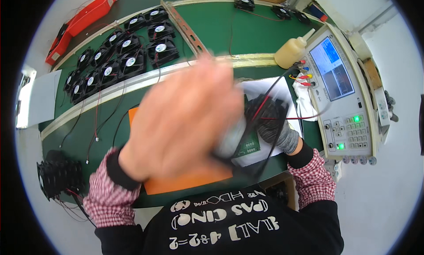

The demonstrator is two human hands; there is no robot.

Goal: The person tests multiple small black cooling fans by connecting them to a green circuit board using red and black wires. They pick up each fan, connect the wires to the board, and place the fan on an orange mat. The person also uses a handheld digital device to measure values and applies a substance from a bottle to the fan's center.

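My left hand (pixel 181 122) is bare, raised close to the camera and heavily blurred, hiding the middle of the bench. At its fingertips is a blurred grey and black object (pixel 229 142); whether the hand grips it cannot be told. My right hand (pixel 274 124) wears a dark grey knit glove and is closed around a black part with red and black wires (pixel 282 85) that run up to the tester. Under both hands lie a green circuit board (pixel 251 145), a white sheet (pixel 265 89) and an orange mat (pixel 185 183).
A grey tester (pixel 349 100) with a blue screen and lit green buttons stands at the right, a yellowish squeeze bottle (pixel 291 51) beside it. Several black fans (pixel 123 56) sit in rows on the green belt at the back left. Red trays (pixel 84 20) lie further left, and more fans (pixel 57 173) at my near left.
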